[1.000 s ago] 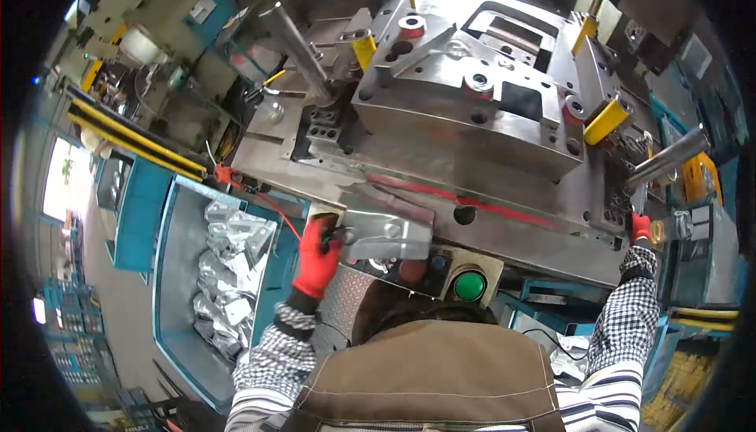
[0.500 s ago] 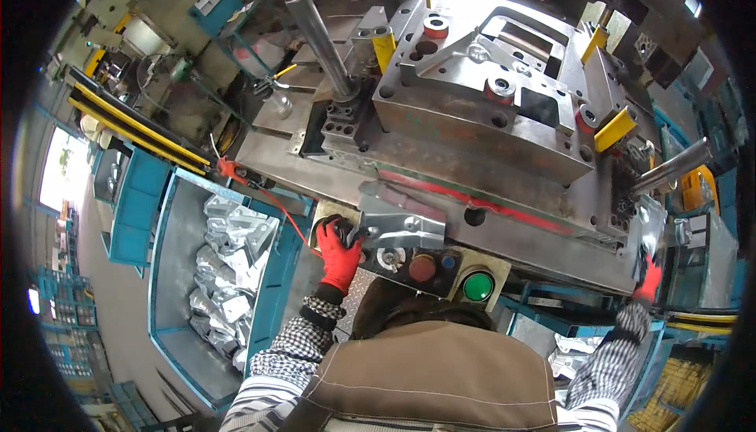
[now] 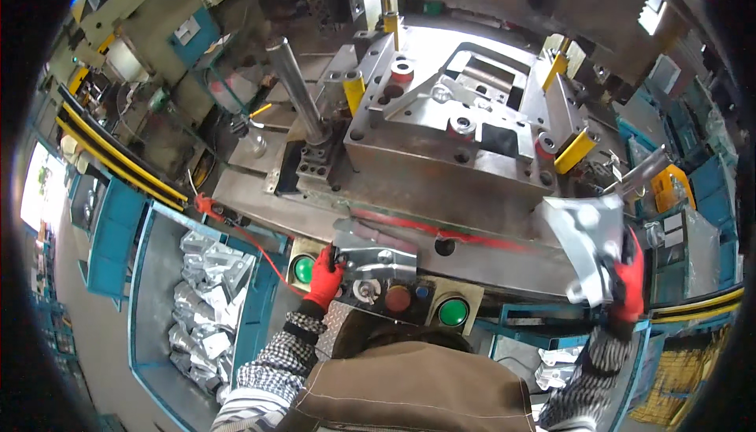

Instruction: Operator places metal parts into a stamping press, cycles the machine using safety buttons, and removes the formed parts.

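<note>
My right hand (image 3: 628, 278), in a red and black glove, grips the edge of a bent, shiny stamped sheet-metal part (image 3: 589, 231) and holds it up at the right of the press bed. In the same kind of glove, my left hand (image 3: 324, 276) closes on the left end of a second stamped sheet-metal part (image 3: 382, 259). That part lies along the bed's front edge, above the control box (image 3: 396, 298). Beyond both hands stands a large steel die (image 3: 425, 160) with a shaped top.
A blue bin (image 3: 142, 306) full of metal parts stands at the left; another blue bin (image 3: 516, 349) is at the lower right. Green buttons (image 3: 453, 311) sit on the control box. Upright steel posts (image 3: 295, 89) and yellow blocks (image 3: 576, 151) flank the die. A red cord (image 3: 260, 252) hangs at the left.
My right hand has brought its metal part inward and up from the far right. My left hand has come off the left button, uncovering its green top, onto the lying part. The view has shifted.
</note>
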{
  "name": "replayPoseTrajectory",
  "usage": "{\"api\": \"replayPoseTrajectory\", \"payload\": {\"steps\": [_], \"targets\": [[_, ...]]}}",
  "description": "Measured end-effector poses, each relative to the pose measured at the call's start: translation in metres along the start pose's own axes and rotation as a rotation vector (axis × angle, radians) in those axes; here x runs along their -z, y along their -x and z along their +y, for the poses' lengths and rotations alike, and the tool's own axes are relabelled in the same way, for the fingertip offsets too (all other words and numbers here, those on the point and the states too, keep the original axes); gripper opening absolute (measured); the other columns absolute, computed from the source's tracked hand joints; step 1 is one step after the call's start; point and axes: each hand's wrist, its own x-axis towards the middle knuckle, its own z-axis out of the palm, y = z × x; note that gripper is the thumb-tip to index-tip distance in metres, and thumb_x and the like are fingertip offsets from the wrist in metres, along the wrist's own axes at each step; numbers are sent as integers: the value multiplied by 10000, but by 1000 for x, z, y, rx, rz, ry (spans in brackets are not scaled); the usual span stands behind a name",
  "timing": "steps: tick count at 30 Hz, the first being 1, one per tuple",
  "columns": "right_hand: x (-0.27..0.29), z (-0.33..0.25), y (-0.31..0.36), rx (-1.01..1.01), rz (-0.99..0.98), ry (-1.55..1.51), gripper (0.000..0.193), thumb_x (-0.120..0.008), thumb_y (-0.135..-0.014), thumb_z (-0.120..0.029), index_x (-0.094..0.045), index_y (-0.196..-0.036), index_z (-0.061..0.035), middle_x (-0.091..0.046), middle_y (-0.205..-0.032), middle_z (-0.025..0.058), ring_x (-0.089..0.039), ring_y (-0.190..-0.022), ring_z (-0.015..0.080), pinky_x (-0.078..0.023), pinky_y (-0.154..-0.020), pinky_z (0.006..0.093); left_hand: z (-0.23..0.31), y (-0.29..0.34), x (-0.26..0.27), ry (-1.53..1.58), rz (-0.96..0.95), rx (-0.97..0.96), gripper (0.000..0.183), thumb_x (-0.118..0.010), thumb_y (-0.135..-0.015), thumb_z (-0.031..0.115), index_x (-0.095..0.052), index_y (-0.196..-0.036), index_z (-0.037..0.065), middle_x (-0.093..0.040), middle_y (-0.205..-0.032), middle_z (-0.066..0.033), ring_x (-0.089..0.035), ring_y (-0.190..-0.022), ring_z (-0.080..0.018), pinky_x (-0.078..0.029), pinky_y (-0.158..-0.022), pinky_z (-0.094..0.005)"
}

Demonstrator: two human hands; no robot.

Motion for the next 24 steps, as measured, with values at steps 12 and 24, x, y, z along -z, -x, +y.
{"api": "replayPoseTrajectory", "payload": {"steps": [12, 24], "targets": [[-157, -7, -387, 71, -840, 627, 379, -693, -923, -276, -709, -1251, -88, -661, -1203, 101, -603, -1107, 210, -475, -941, 355, 22, 74, 72, 338, 287, 196, 605, -697, -905, 0, -487, -1472, -25, -581, -1440, -176, -560, -1334, -263, -438, -1122, -372], [-221, 75, -433, -197, -1041, 497, 631, -762, -885, -431, -624, -1377, -61, -652, -1338, 101, -609, -1158, 170, -501, -972, 360, -4, 136, 134, 492, 520, 299, 511, -615, -979, -4, -482, -1471, -30, -590, -1436, -148, -589, -1288, -238, -462, -1090, -353]]}}
